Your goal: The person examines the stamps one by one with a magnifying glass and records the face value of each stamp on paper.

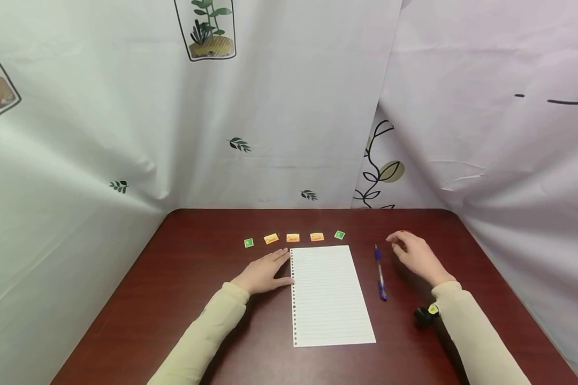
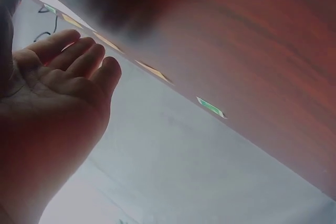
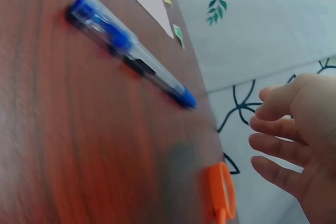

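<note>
White lined paper (image 1: 329,299), punched down the left margin, flat on a dark red-brown counter (image 1: 188,267), between two cream sleeves (image 1: 477,331). Likely very light, thin and floppy, easily creased or torn along the holes; best pinched at a lower corner or the plain right-hand margin. Just to the right, a clear-barrelled pen (image 1: 380,272) with blue ends, judged light, stiff and smooth, perhaps apt to roll; best taken mid-barrel. Past the sheet's far edge, in a loose row, three orange stamp-like pieces (image 1: 293,237) flanked by two green pieces (image 1: 249,243), probably thin and fiddly, best lifted by a corner. At the punched margin, the left grip (image 1: 265,272), fingers extended and close together, thumb spread well away, tips seemingly touching the paper, nothing clasped. To the right of the pen, the right grip (image 1: 416,256), loosely curved, thumb and forefinger apart, nothing visibly held; near it in the right wrist view, an orange ring-like item (image 3: 212,190), partly out of frame, identity unclear.
</note>
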Motion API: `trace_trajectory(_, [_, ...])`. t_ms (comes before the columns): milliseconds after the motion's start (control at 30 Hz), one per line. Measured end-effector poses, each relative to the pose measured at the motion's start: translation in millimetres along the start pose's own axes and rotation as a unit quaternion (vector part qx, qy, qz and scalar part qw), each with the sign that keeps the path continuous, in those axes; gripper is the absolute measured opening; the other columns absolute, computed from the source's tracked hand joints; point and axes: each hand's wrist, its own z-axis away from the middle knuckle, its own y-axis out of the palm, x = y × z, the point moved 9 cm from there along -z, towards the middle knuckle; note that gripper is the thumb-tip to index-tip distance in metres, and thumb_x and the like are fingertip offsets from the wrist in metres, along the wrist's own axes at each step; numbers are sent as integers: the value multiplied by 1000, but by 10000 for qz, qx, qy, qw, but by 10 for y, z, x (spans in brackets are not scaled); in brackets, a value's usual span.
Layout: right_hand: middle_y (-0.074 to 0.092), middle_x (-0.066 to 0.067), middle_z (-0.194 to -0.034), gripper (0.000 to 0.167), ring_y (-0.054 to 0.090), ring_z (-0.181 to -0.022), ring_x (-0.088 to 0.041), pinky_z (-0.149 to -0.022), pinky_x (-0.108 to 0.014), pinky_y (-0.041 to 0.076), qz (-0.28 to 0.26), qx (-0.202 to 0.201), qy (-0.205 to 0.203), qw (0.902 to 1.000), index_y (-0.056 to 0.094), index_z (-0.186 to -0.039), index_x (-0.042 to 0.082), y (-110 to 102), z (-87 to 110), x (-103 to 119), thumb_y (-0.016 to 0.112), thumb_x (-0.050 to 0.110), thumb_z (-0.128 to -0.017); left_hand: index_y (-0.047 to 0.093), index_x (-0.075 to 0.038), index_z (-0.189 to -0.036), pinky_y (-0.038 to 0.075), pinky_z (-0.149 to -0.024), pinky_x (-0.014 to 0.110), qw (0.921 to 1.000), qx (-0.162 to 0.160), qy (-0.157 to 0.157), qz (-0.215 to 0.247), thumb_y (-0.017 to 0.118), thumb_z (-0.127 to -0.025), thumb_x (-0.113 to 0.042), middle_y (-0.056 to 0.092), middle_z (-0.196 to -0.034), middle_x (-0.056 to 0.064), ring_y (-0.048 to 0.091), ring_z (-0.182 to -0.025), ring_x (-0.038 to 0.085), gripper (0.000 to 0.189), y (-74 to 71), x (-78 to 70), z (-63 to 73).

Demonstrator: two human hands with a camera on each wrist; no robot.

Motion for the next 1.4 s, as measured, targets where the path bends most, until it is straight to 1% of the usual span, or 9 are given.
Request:
trace_trajectory(167, [67, -15, -106, 17, 64, -91, -32, -81, -53, 52, 63, -149, 223, 9996, 68, -114, 2, -146, 52, -80, 63, 4, -97, 43, -4, -153, 38, -112, 45, 9997, -75, -251, -27, 64, -94, -56, 38, -159, 11, 36, -146, 28, 81, -44, 139, -9])
trace_trajectory(267, [67, -18, -108, 17, 63, -94, -36, -81, -55, 50, 142, -291, 331, 9989, 68, -113, 1, -236, 94, -135, 62, 7, -98, 43, -4, -153, 37, -113, 46, 9993, -101, -369, -49, 64, -94, -57, 38, -160, 11, 37, -146, 28, 82, -61, 225, -25])
trace_trajectory(400, [65, -24, -111, 20, 61, -102, -43, -85, -61, 47, 182, -435, 474, 9978, 66, -115, -2, -328, 159, -222, 62, 7, -97, 42, -3, -153, 38, -112, 46, 9990, -91, -436, -29, 63, -95, -57, 38, -159, 12, 37, -146, 29, 82, -93, 313, -41])
trace_trajectory(633, [64, -27, -109, 24, 59, -97, -42, -84, -59, 46, 248, -419, 910, 9947, 66, -116, -5, -386, 241, -414, 59, 9, -97, 44, -2, -152, 39, -111, 48, 9985, -121, -530, 54, 64, -96, -52, 40, -157, 14, 37, -146, 30, 77, -146, 437, -64])
trace_trajectory(800, [64, -28, -109, 25, 59, -96, -41, -83, -59, 46, 304, -362, 1076, 9931, 66, -115, -6, -376, 284, -500, 60, 10, -97, 43, -3, -152, 41, -109, 50, 9975, 1, -689, 166, 63, -97, -52, 38, -159, 14, 36, -146, 30, 77, -133, 526, -84])
trace_trajectory(967, [66, -27, -105, 28, 61, -96, -43, -83, -60, 47, 340, -225, 1086, 9933, 68, -111, -8, -322, 303, -554, 65, 16, -96, 42, -3, -153, 41, -108, 50, 9964, 74, -812, 229, 62, -97, -53, 37, -159, 14, 38, -145, 30, 79, -133, 597, -113])
trace_trajectory(1067, [68, -21, -95, 31, 62, -88, -37, -79, -55, 49, 413, -78, 1039, 9937, 69, -107, -8, -261, 315, -578, 70, 19, -94, 42, -3, -153, 40, -110, 50, 9959, 82, -855, 280, 62, -96, -53, 37, -159, 14, 36, -146, 30, 79, -132, 632, -126])
trace_trajectory(1200, [65, -11, -85, 31, 59, -79, -28, -72, -47, 49, 478, 176, 1001, 9937, 70, -104, -8, -166, 326, -600, 73, 21, -92, 41, -3, -153, 38, -111, 49, 9950, 147, -915, 373, 62, -97, -52, 36, -160, 13, 35, -147, 30, 78, -116, 666, -129])
trace_trajectory(1400, [64, -10, -81, 26, 57, -74, -25, -67, -43, 47, 451, 301, 1047, 9930, 69, -101, -9, -98, 320, -630, 73, 15, -90, 43, -2, -153, 38, -112, 49, 9934, 172, -984, 561, 64, -97, -50, 36, -160, 13, 36, -146, 30, 76, -109, 687, -115])
